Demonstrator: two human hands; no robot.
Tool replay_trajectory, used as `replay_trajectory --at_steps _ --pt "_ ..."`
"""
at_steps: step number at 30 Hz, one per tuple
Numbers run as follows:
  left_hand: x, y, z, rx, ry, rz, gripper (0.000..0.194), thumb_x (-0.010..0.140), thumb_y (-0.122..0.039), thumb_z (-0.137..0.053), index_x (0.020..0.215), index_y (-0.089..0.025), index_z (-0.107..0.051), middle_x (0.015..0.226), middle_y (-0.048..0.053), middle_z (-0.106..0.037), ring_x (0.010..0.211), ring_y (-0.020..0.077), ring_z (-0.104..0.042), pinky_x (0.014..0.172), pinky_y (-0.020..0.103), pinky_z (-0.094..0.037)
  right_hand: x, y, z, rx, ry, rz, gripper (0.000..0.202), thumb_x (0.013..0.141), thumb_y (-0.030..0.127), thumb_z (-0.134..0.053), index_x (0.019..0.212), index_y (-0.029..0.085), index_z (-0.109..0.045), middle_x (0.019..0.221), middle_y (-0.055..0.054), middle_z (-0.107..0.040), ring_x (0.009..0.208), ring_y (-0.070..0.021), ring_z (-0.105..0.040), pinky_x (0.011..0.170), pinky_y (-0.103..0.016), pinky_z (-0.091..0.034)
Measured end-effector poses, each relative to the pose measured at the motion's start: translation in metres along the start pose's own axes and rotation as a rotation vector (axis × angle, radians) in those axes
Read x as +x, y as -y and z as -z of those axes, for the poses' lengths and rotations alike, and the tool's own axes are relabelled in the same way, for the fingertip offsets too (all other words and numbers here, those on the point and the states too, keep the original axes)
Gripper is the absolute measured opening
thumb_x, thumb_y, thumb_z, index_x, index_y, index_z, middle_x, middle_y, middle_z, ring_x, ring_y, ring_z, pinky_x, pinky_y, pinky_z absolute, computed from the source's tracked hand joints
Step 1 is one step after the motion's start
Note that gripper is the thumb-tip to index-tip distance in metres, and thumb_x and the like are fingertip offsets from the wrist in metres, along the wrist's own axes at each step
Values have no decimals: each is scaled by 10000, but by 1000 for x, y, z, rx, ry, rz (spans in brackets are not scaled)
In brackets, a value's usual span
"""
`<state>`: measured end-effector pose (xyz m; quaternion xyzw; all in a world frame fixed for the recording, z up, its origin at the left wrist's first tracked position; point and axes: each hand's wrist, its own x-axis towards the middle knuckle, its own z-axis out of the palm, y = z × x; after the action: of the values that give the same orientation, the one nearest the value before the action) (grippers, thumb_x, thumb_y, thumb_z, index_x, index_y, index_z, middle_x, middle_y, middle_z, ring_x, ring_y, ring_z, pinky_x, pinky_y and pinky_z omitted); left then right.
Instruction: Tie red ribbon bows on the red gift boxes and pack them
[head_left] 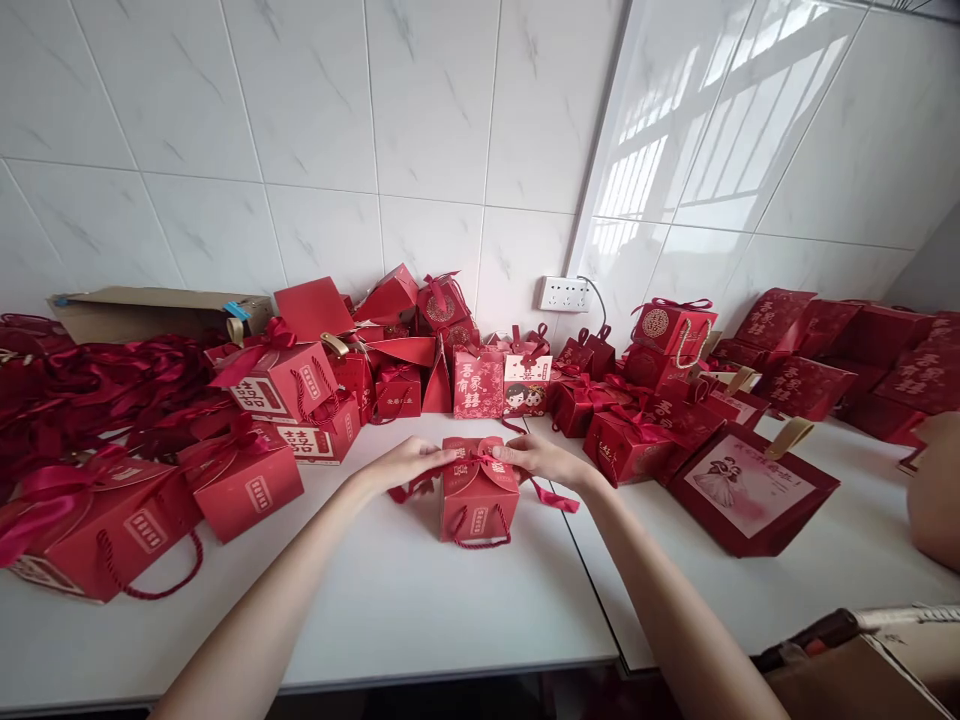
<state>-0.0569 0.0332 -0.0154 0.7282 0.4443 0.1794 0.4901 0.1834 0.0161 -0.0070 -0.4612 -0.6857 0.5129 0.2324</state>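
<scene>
In front of the cartoon-print box (526, 392), the red gift box (480, 500) stands closed on the desk (390, 625), its ribbon (556, 497) apparently only partly tied, left hand (414, 462) and right hand (543, 460) each pinching it in a closed grip.

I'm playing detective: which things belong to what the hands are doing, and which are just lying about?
Seems part of the job:
- red box in the middle
- its ribbon
- left hand and right hand, at its top

Seems lying about:
- cardboard box, back left
- wedding-couple picture box, right
</scene>
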Motion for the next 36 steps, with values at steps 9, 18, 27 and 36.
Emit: replay_trajectory --at_steps 9,18,27,36 --pt "-17 8 5 -233 241 -63 550 497 -672 -718 521 -147 -558 432 -38 -394 380 50 -279 375 203 -135 -7 -16 1 204 155 111 453 673 549 -704 590 156 -494 471 70 -441 441 -50 -359 462 -217 -265" --pt "-18 8 -2 -400 192 1 484 528 -580 -758 498 -139 -563 523 2 -501 448 65 -336 445 218 -213 -18 -22 8 227 189 68 365 764 430 -670 593 170 -480 537 23 -565 542 -91 -525 553 -230 -339" --pt "-20 8 5 -338 191 -20 440 578 -481 -758 484 -165 -467 533 -9 -491 511 97 -441 494 217 -305 -23 -20 15 192 219 67 328 759 399 -661 598 171 -489 574 23 -580 579 -103 -535 572 -235 -364" --pt "-20 8 4 -358 200 0 427 572 -481 -761 489 -165 -485 511 -4 -501 465 85 -428 445 215 -273 -21 -21 14 207 272 48 352 750 392 -675 563 176 -469 455 89 -425 462 -58 -406 671 -267 -450"
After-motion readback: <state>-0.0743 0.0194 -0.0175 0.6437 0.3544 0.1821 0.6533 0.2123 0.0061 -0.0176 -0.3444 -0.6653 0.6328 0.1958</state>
